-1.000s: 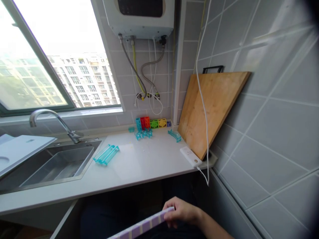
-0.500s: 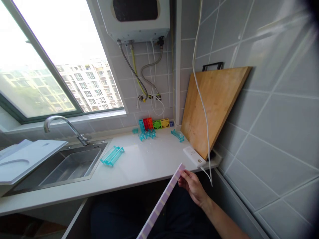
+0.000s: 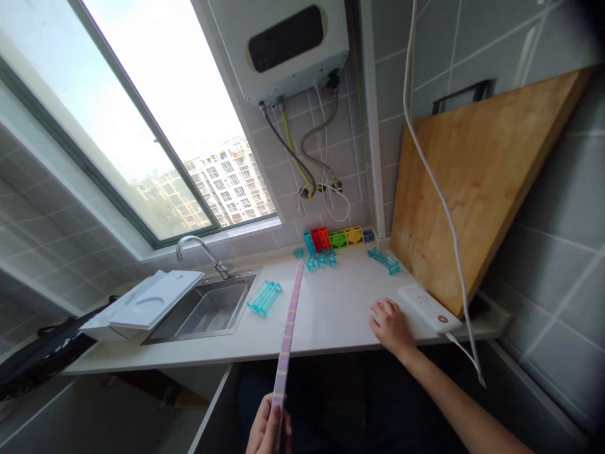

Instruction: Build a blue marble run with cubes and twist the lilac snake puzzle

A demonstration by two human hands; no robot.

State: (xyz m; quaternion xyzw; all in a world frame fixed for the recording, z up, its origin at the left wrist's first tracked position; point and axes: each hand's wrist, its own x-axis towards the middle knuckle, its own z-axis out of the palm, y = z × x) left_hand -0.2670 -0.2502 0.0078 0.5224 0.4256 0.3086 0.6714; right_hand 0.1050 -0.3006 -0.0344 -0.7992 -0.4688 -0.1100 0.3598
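Observation:
My left hand (image 3: 267, 430) at the bottom edge is closed on the near end of a thin purple and white striped board (image 3: 288, 326), seen edge-on and reaching out over the white counter (image 3: 326, 312). My right hand (image 3: 390, 324) lies on the counter's front right part with fingers spread, holding nothing. It rests just left of a white power strip (image 3: 428, 308). Turquoise clear plastic pieces (image 3: 265, 296) lie near the sink, and more turquoise pieces (image 3: 383, 259) lie further back.
A steel sink (image 3: 208, 311) with a tap (image 3: 201, 251) is at left, white lids (image 3: 150, 300) over its far side. Coloured toy blocks (image 3: 336, 238) line the back wall. A wooden cutting board (image 3: 477, 183) leans on the right wall, a white cable (image 3: 437, 189) hanging across it.
My right hand let go of the striped board and moved onto the counter. My left hand now holds the board's near end. The view moved closer and turned left.

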